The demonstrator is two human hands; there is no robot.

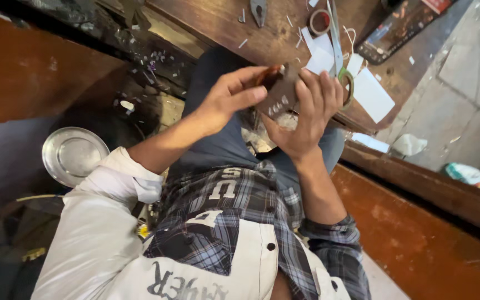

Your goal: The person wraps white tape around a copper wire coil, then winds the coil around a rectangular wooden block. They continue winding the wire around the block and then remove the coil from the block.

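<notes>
Dark wood counter (262,41), worn and scratched, with both hands raised over the lap holding one small flat piece.

The counter carries white paper cards (370,91), a roll of tape (320,21), pliers (258,10) and many small white scraps; beside it is a grey concrete floor (462,83), and a round shiny metal plate (73,154) lies low at the side. The left hand (231,97) has its fingers bent and pinches the top edge of a dark brown flat piece (279,94), which looks stiff, with pale marks on it. The right hand (306,119) supports the same piece from behind, fingers spread and curled around its edge. The piece is in the air, between the hands, just before the counter edge.
</notes>
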